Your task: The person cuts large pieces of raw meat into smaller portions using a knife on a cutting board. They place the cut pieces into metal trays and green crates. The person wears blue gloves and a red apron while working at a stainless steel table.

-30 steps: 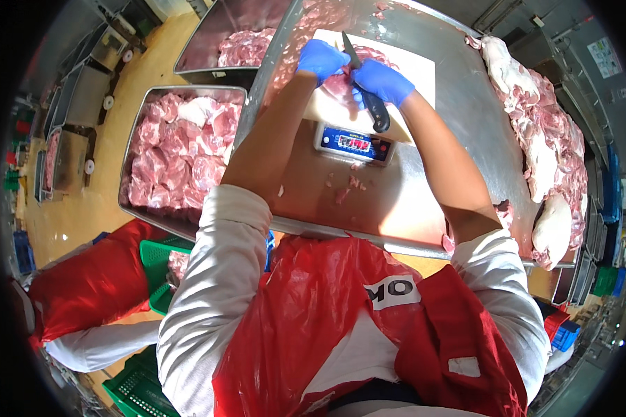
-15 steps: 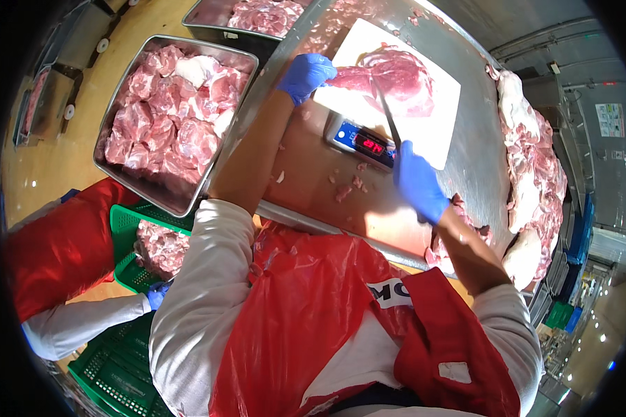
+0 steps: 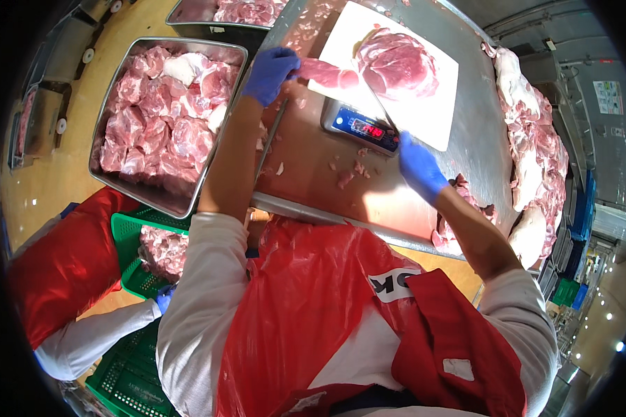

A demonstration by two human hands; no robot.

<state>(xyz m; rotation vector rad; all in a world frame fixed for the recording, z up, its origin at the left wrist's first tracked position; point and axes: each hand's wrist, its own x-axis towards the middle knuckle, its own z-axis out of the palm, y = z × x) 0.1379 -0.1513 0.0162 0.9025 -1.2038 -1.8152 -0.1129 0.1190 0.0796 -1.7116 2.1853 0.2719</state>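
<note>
In my gloved left hand point(image 3: 271, 75), the fingers are closed on one end of a strip of meat point(image 3: 327, 73), pulled out past the left edge of the white cutting board point(image 3: 435, 132). A knife point(image 3: 378, 103) is gripped in my gloved right hand point(image 3: 421, 170), its blade pointing up and left toward the inner end of the strip. Just right of the blade tip lies a large piece of raw meat point(image 3: 400, 66) on the board. A gap shows between that piece and the strip. A digital scale point(image 3: 341, 121) with a lit red display sits at the board's near edge.
Left of the metal table point(image 3: 320, 187) stands a steel tray point(image 3: 97, 142) heaped with meat; another steel tray point(image 3: 222, 29) is behind it. Large meat cuts point(image 3: 532, 153) line the table's right edge. A co-worker's red apron point(image 3: 69, 264) and green crates point(image 3: 129, 226) are lower left.
My left hand has moved left, drawing the strip away from the large piece. The knife has come clear of the large piece. The whole view has shifted slightly.
</note>
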